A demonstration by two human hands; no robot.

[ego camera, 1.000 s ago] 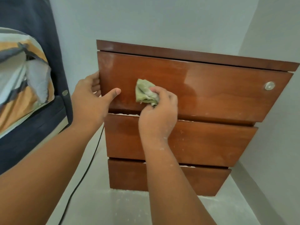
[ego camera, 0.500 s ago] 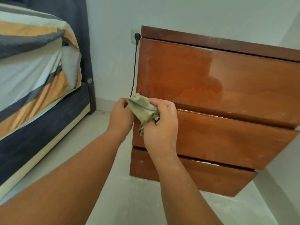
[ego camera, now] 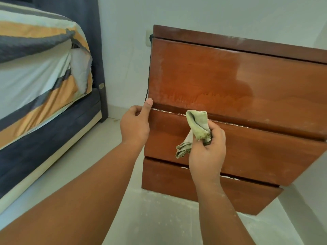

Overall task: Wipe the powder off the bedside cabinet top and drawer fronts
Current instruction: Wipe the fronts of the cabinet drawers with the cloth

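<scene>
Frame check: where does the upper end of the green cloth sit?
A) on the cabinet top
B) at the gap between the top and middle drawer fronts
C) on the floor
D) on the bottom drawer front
B: the right hand grips the cloth, and the cloth's upper end meets the powder-lined gap below the top drawer front and above the middle drawer front.

Floor (ego camera: 109,175): pale, smooth tile. Bedside cabinet (ego camera: 230,82) stands directly on it, back to the wall, three drawer fronts facing out. White powder (ego camera: 159,197) is scattered on the floor just before the cabinet's base (thinner further out). Bed (ego camera: 44,138), dark-based, stands on the floor at left, near the cabinet. A black cable (ego camera: 148,82) hangs beside the cabinet's left edge.
</scene>
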